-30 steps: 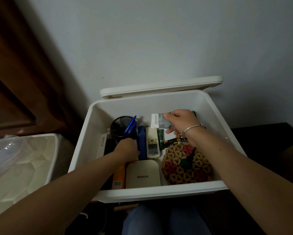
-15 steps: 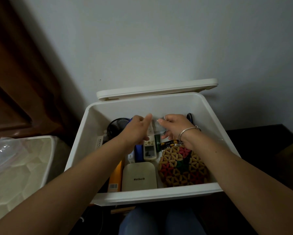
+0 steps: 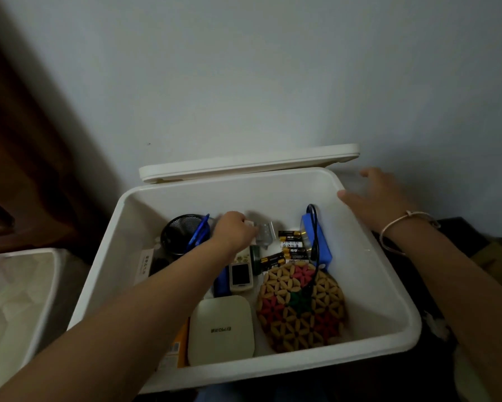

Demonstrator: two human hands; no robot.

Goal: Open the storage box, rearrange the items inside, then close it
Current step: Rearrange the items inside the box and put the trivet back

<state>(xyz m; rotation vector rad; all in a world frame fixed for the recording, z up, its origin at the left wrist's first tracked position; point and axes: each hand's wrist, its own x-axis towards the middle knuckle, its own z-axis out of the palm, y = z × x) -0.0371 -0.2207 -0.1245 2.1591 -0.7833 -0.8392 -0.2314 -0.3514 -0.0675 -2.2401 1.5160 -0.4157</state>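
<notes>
Packet point(image 3: 264, 235), I judge light and flimsy, edge-pinched by my left hand point(image 3: 235, 232) near the back wall of the storage box point(image 3: 273, 371); right hand point(image 3: 380, 195) spread, empty.

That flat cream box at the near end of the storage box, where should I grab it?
Probably its far edge, from above. The cream box lies face up, hemmed by the storage box wall on its near side, an orange item on its left and the woven mat on its right; the far edge looks freest.
</notes>
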